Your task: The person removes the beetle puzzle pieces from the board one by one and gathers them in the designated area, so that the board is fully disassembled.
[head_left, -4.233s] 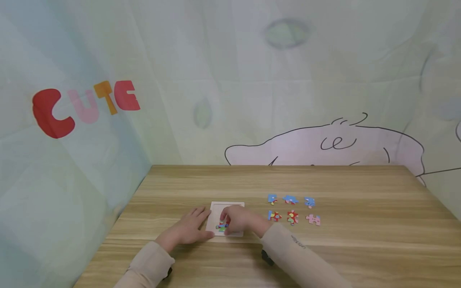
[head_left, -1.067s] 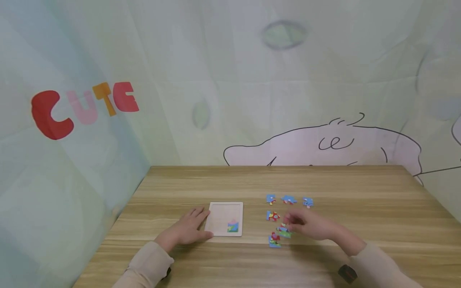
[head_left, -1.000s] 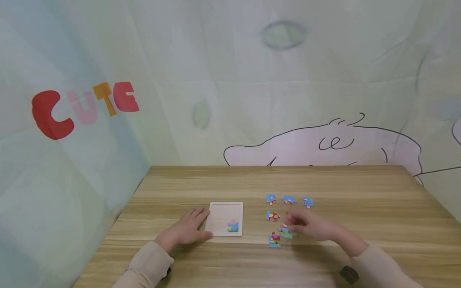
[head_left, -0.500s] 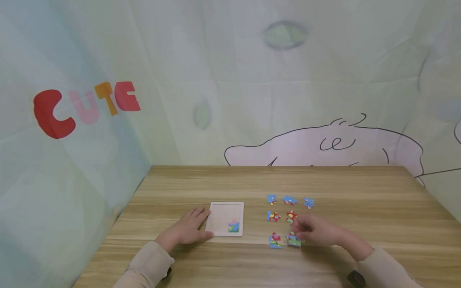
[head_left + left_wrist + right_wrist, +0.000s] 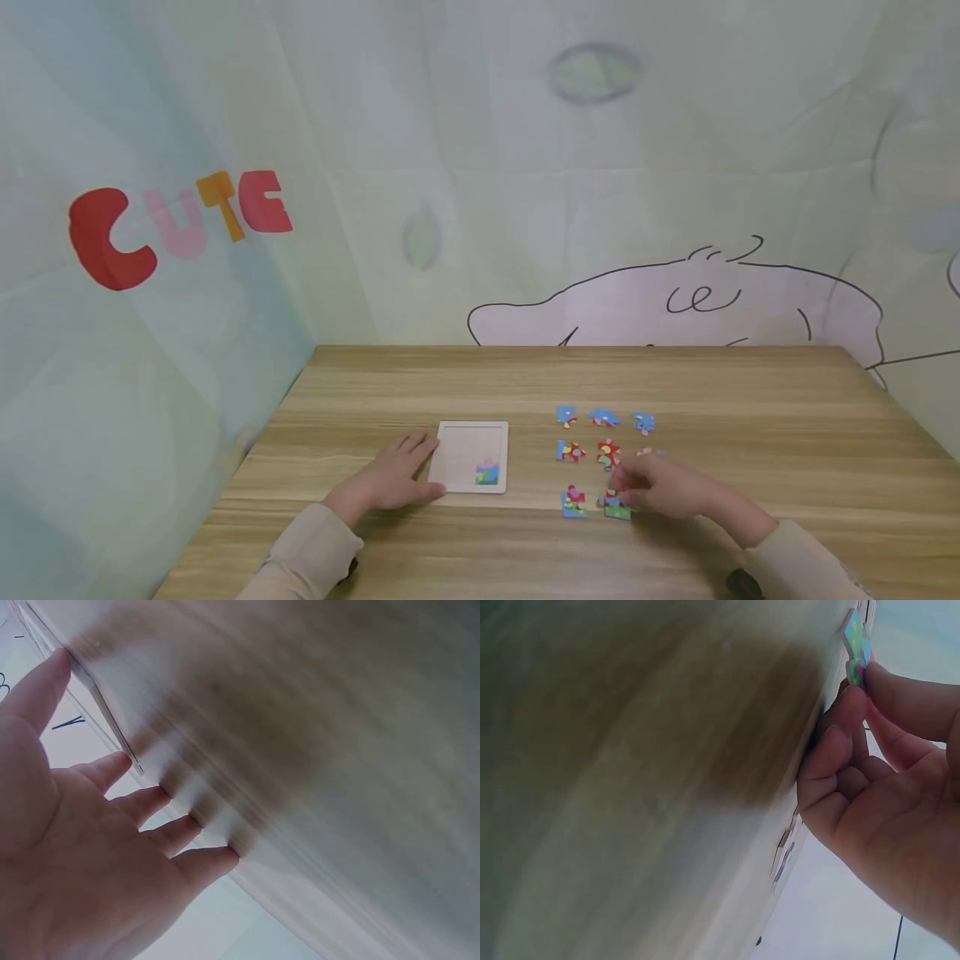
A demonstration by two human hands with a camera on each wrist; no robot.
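My left hand (image 5: pixel 393 475) lies flat on the table with fingers spread. Its thumb and index fingertip touch the left side of the square puzzle tray (image 5: pixel 444 458). One blue, green and pink jigsaw piece (image 5: pixel 487 474) sits in the tray's near right corner. My right hand (image 5: pixel 663 486) pinches a jigsaw piece (image 5: pixel 617 507) with a green lower edge between thumb and fingers, close over the table. In the right wrist view that piece (image 5: pixel 857 649) sticks out past the fingertips. Left of it lies a red, green and blue jigsaw piece (image 5: pixel 574 504).
Beyond the right hand, jigsaw pieces lie in two rows: blue ones (image 5: pixel 603 417) at the back and red ones (image 5: pixel 608 453) in front. A pink piece (image 5: pixel 647 452) is partly hidden by the hand. The wood table (image 5: pixel 450 550) meets a printed cloth backdrop (image 5: pixel 375 250).
My right hand has left the tray, where a piece now shows in the corner. Over the last second it has moved the pinched jigsaw piece right and nearer me. The left hand has stayed.
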